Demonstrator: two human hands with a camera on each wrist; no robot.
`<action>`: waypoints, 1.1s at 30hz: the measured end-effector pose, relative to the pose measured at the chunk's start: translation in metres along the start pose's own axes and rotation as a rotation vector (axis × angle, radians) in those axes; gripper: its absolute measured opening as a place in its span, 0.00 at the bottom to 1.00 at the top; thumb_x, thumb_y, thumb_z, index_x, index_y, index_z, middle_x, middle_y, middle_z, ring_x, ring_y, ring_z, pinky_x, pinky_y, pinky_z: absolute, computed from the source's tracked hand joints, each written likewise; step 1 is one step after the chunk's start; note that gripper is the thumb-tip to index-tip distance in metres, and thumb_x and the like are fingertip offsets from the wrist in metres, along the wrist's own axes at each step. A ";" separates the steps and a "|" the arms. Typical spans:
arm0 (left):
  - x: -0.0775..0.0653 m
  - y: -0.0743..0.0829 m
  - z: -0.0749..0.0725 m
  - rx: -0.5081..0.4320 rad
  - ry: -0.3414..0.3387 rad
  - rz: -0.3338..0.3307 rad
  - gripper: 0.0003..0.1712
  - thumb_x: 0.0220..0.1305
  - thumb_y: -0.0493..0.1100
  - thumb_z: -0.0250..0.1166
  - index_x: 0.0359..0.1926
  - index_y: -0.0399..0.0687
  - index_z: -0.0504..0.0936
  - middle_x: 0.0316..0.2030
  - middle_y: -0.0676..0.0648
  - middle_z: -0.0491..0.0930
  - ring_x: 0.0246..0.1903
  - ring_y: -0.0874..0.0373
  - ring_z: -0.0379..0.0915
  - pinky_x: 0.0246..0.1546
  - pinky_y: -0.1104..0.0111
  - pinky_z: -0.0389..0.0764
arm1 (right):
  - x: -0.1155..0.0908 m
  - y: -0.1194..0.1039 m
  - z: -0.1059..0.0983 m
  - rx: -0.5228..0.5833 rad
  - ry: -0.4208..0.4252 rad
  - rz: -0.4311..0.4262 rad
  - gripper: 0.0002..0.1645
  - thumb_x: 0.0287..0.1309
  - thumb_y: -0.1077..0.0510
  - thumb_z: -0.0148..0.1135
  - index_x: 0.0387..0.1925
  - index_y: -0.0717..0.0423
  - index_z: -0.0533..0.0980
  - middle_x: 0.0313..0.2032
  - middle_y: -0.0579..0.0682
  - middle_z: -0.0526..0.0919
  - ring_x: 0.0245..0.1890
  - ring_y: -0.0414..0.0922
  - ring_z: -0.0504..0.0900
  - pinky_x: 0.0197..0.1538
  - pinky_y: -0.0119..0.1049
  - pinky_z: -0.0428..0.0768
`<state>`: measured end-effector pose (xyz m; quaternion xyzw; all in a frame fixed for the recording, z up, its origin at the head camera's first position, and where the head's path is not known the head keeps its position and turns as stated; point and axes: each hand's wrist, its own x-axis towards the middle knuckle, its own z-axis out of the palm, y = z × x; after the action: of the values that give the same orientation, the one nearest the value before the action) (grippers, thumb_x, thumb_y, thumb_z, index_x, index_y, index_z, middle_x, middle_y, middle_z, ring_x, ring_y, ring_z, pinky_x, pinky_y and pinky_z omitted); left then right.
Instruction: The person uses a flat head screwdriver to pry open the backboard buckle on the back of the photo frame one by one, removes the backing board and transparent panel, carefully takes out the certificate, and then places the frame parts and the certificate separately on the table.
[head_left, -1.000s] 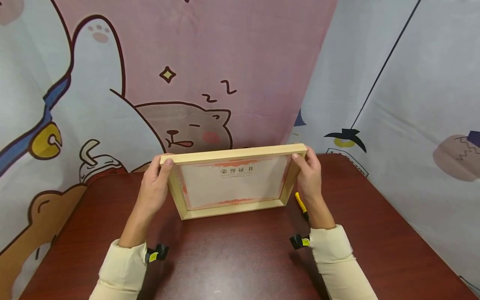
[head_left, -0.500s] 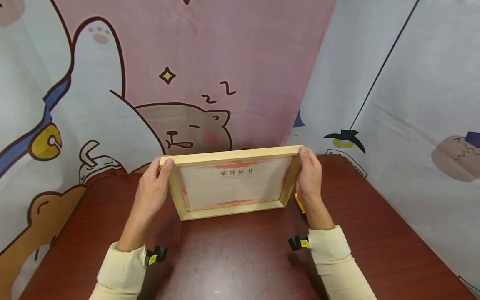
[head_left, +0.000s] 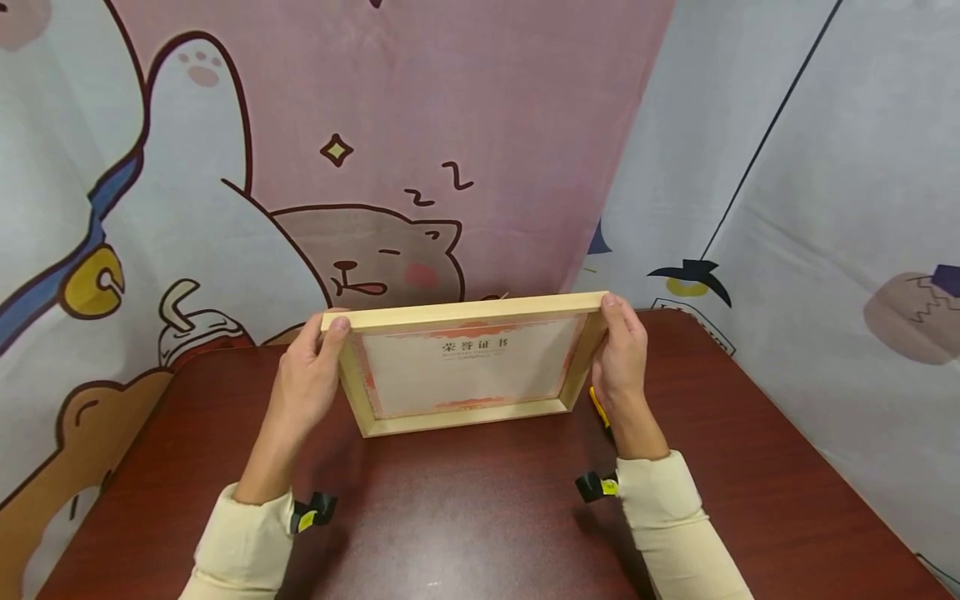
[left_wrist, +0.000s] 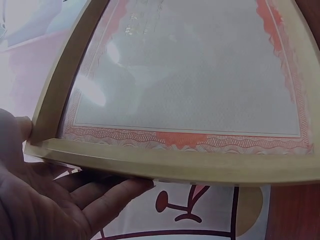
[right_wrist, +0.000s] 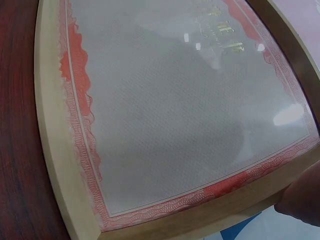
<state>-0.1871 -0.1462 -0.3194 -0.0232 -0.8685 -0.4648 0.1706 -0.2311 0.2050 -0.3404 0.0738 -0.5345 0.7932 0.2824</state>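
A pale wooden picture frame (head_left: 468, 312) stands tilted up over the table in the head view. Behind its clear front lies a certificate (head_left: 465, 379) with an orange-red border and dark Chinese lettering near the top. My left hand (head_left: 306, 383) grips the upper left corner, thumb on the front edge. In the left wrist view, that hand's fingers (left_wrist: 107, 200) reach behind the side bar. At the upper right corner my right hand (head_left: 621, 358) holds the side bar, its thumb along the edge. Only a fingertip (right_wrist: 302, 197) of it shows in the right wrist view.
A dark red-brown table (head_left: 450, 508) lies under the frame. A slim yellow and black tool (head_left: 599, 407) lies on it, partly hidden by the right hand. Cartoon-printed cloth (head_left: 525, 167) hangs behind and at the sides.
My right thumb has moved from the front face of the frame up to its corner edge. The frame and my left hand have hardly moved.
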 end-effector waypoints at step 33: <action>-0.003 0.004 0.013 -0.074 0.007 -0.019 0.28 0.71 0.64 0.49 0.56 0.49 0.74 0.45 0.39 0.77 0.44 0.47 0.70 0.47 0.57 0.67 | -0.001 0.008 -0.001 0.130 -0.006 -0.059 0.14 0.66 0.59 0.42 0.31 0.53 0.75 0.27 0.47 0.74 0.27 0.43 0.73 0.38 0.34 0.71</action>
<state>-0.1870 -0.1332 -0.3234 -0.0198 -0.8503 -0.4984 0.1681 -0.2345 0.2034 -0.3475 0.1098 -0.4802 0.8174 0.2986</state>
